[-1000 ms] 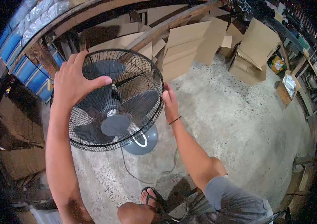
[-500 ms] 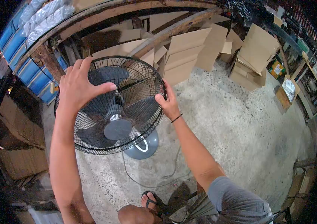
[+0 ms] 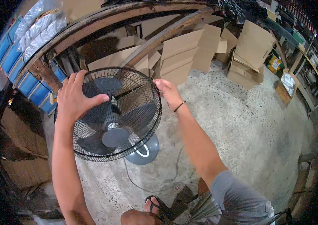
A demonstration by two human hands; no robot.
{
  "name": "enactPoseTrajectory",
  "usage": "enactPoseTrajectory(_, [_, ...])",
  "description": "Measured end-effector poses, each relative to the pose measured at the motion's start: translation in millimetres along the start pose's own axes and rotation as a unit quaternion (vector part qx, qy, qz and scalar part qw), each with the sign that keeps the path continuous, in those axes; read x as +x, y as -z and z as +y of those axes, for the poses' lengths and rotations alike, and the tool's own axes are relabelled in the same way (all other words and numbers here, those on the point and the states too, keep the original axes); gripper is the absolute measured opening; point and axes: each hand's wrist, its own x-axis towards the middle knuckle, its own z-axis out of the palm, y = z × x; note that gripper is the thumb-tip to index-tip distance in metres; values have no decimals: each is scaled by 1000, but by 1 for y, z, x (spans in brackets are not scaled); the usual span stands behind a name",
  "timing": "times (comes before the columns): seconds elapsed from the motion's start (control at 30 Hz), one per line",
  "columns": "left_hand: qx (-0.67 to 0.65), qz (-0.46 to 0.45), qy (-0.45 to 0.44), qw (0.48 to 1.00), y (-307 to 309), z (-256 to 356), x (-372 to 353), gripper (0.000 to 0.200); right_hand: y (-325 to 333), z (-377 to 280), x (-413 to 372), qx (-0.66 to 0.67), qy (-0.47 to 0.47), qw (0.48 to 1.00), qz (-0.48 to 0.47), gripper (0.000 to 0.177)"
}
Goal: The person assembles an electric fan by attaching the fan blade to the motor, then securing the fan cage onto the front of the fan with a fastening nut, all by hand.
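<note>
A pedestal fan (image 3: 114,137) is standing on the concrete floor (image 3: 241,123) directly in front of the person, its head tipped back so that the wire guard (image 3: 138,88) is facing up toward the camera, which is likely why both arms are reaching down and out to it. The left hand (image 3: 74,99) is lying on the upper left of the guard with its fingers spread and loose, palm flat against the wires and thumb stretching across the front; it is pressing rather than gripping, and that looks like a way of steadying the cage. The right hand (image 3: 168,92) is meeting the rim at the upper right, opposite the left, so the guard is being bracketed from two sides. Its fingertips (image 3: 159,82) are bending at the rim wire, but the view there is soft and I cannot tell whether they are pinching it or only touching. The grey blades (image 3: 140,112) are showing through the wires, and the round base (image 3: 146,152) is sitting just below the cage. A cord (image 3: 155,183) is trailing across the floor near a sandalled foot (image 3: 154,202). Flattened cardboard (image 3: 183,56) is leaning behind the fan, and blue crates (image 3: 35,84) are stacked off to the left.
</note>
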Motion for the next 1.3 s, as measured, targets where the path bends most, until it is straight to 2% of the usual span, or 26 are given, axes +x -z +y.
enactPoseTrajectory(0.07, [-4, 5, -4, 1000, -2, -2, 0, 96, 4, -5, 11, -96, -2, 994, -46, 24])
enactPoseTrajectory(0.1, [-8, 7, -3, 1000, -4, -4, 0, 96, 6, -8, 12, -87, -6, 994, -59, 19])
enactPoseTrajectory(0.23, [0, 21, -19, 1000, -5, -6, 0, 94, 16, -4, 13, -33, -46, 996, -70, 19])
enactPoseTrajectory(0.3, [-14, -1, -6, 1000, -3, -5, 0, 95, 23, -3, 9, -19, -62, 994, -85, 19])
enactPoseTrajectory(0.43, [-16, -24, 10, 1000, 0, -3, 0, 94, 29, 7, -3, -57, -73, 993, -69, 22])
enactPoseTrajectory(0.53, [-135, 69, -37, 988, 0, -19, -3, 88, 29, 28, -9, -115, -42, 992, -20, 29])
enactPoseTrajectory(0.57, [-171, 119, -18, 978, 3, -31, -9, 80, 33, 41, -10, -142, -32, 989, -7, 33])
enactPoseTrajectory(0.6, [-201, 166, 5, 965, 5, -45, -24, 72, 35, 42, -18, -119, -27, 992, -33, 35])
enactPoseTrajectory(0.63, [-277, 213, 77, 934, 4, -57, -45, 62, 30, 33, -28, -134, -64, 989, 6, 38])
enactPoseTrajectory(0.67, [-347, 268, 143, 887, 0, -65, -69, 52, 31, 43, -32, -90, -33, 995, 7, 39])
enactPoseTrajectory(0.73, [-395, 329, 266, 816, -19, -80, -129, 37, 33, 51, -27, -121, -49, 990, 44, 41])
enactPoseTrajectory(0.77, [-440, 320, 356, 760, -37, -80, -161, 32, 25, 50, -29, -119, -59, 991, 29, 41])
enactPoseTrajectory(0.83, [-462, 187, 446, 744, -91, -87, -236, 30, 19, 39, -35, -80, -24, 996, 30, 41])
enactPoseTrajectory(0.9, [-490, 210, 537, 653, -114, -60, -255, 33, 17, 42, -32, -100, -29, 994, 40, 41])
enactPoseTrajectory(1.0, [-521, 233, 530, 627, -118, -54, -251, 37, 20, 36, -33, -132, -38, 989, 52, 37])
enactPoseTrajectory(1.03, [-545, 232, 537, 601, -120, -56, -249, 43, 18, 37, -37, -124, -50, 989, 62, 35])
enactPoseTrajectory(1.07, [-594, 196, 552, 551, -124, -62, -248, 53, 9, 38, -38, -114, -63, 989, 70, 33])
enactPoseTrajectory(1.13, [-639, 154, 555, 509, -142, -61, -253, 62, 6, 52, -51, -83, -52, 990, 97, 32])
enactPoseTrajectory(1.2, [-661, 143, 536, 505, -147, -59, -255, 68, 15, 71, -57, -73, -129, 978, 149, 33])
enactPoseTrajectory(1.27, [-637, 139, 561, 510, -153, -56, -252, 66, 25, 94, -56, -39, -147, 980, 130, 37])
enactPoseTrajectory(1.3, [-650, 127, 552, 506, -161, -55, -255, 66, 8, 80, -66, -35, -121, 979, 160, 36])
